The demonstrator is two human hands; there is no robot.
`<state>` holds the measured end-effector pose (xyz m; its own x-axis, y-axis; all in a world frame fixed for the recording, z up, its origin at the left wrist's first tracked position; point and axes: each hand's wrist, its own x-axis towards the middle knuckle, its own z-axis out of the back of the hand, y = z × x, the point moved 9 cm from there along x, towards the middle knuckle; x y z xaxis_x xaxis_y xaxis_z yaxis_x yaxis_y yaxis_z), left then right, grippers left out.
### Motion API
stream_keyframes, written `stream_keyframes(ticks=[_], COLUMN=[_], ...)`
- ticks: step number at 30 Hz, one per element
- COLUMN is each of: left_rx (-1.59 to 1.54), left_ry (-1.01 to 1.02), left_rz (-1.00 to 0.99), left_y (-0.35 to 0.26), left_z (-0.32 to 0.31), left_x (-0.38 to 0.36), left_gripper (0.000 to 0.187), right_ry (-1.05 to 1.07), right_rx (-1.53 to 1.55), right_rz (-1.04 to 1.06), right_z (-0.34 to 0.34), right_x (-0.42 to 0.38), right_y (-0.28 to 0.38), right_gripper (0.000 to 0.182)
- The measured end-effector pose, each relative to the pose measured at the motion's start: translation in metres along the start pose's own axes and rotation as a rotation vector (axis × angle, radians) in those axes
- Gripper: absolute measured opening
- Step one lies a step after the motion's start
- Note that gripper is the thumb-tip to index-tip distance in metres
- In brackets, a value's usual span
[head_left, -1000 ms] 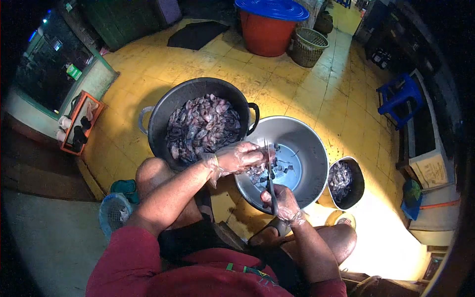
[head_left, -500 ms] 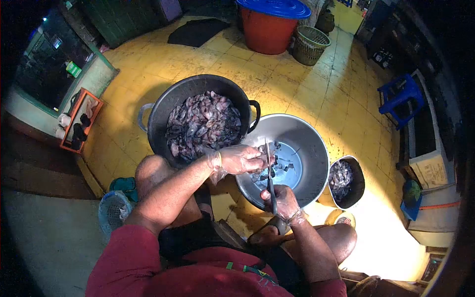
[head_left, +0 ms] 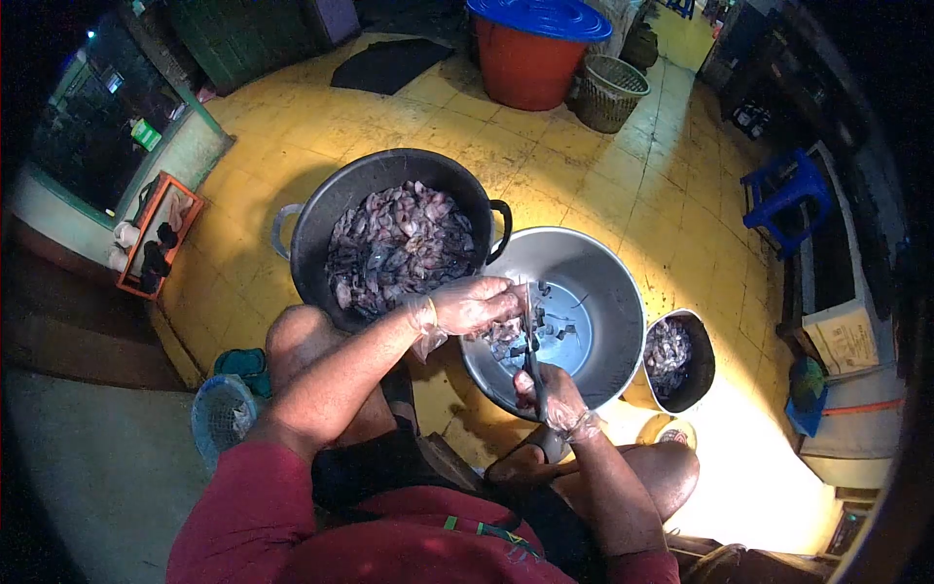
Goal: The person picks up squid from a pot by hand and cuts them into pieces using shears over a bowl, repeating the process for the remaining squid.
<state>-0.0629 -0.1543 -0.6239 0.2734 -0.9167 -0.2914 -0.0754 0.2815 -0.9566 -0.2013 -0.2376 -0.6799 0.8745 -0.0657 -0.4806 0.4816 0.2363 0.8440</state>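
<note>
Black tub (head_left: 313, 238) holds plenty of squid (head_left: 404, 234) left; steel bowl (head_left: 615, 302) beside it has only scattered cut bits (head_left: 561, 334). Over the bowl, the left hand (head_left: 469, 307) pinches one piece (head_left: 519, 298); the right hand (head_left: 556, 397) curls around scissors (head_left: 529, 326).

Left hand (head_left: 472, 306) is mostly hiding the piece (head_left: 519, 295) it's holding; exact shape isn't showing. Right hand (head_left: 555, 397) is covering the handles of the scissors (head_left: 530, 331), so finger placement is staying unclear. Both hands are blocking parts of the metal basin (head_left: 615, 302); small bits (head_left: 545, 343) inside are looking too tiny to identify. Left forearm (head_left: 355, 375) is overlapping the black tub's (head_left: 316, 209) lower rim. Blue lid (head_left: 540, 15) is running off the top edge, red shirt (head_left: 389, 550) off the bottom. Carton (head_left: 844, 339) print is reading too small. Contents of the mesh basket (head_left: 214, 419) are blurring.
</note>
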Motion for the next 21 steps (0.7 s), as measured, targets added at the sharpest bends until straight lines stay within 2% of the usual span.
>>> stream_keyframes(ticks=[1, 4, 6, 8, 10, 12, 13, 15, 16, 18, 19, 21], left_rx=[0.0, 0.142, 0.113, 0.088, 0.196, 0.185, 0.185, 0.354, 0.139, 0.282, 0.282, 0.152], left_ry=[-0.001, -0.031, 0.039, -0.003, -0.039, -0.001, -0.001, 0.153, 0.145, 0.172, 0.172, 0.242], left_rz=[0.001, -0.185, -0.179, -0.169, -0.122, 0.01, 0.011, -0.043, -0.109, -0.053, -0.053, -0.146], left_y=[0.003, 0.005, 0.006, -0.003, -0.005, 0.0, 0.001, 0.002, 0.0, -0.003, 0.003, 0.009], left_z=[0.0, -0.003, -0.004, 0.001, 0.004, 0.004, 0.005, -0.008, -0.019, -0.021, -0.017, -0.018], left_x=[0.001, 0.008, 0.01, 0.007, 0.008, 0.003, 0.004, 0.005, 0.004, 0.003, 0.006, 0.009], left_gripper=[0.026, 0.03, 0.032, 0.033, 0.039, 0.037, 0.037, 0.038, 0.038, 0.035, 0.035, 0.031], right_ry=[-0.001, -0.028, -0.022, -0.033, -0.044, -0.074, -0.074, -0.1, -0.098, -0.117, -0.118, -0.14], right_rx=[-0.008, 0.0, -0.054, -0.074, -0.095, -0.075, -0.074, -0.123, -0.123, -0.083, -0.083, -0.03], right_rz=[-0.012, 0.012, -0.04, -0.071, -0.102, -0.056, -0.056, 0.037, 0.036, 0.002, 0.002, -0.135], right_z=[-0.003, -0.005, -0.003, -0.001, 0.0, 0.001, 0.001, 0.002, 0.001, 0.001, 0.002, 0.006], right_x=[0.0, -0.001, -0.005, -0.009, -0.011, -0.012, -0.011, -0.008, -0.009, -0.01, -0.011, -0.013], right_y=[-0.001, 0.001, 0.003, 0.008, 0.009, 0.014, 0.013, 0.02, 0.02, 0.017, 0.018, 0.01], right_gripper=[0.076, 0.073, 0.07, 0.067, 0.065, 0.059, 0.059, 0.055, 0.055, 0.046, 0.046, 0.049])
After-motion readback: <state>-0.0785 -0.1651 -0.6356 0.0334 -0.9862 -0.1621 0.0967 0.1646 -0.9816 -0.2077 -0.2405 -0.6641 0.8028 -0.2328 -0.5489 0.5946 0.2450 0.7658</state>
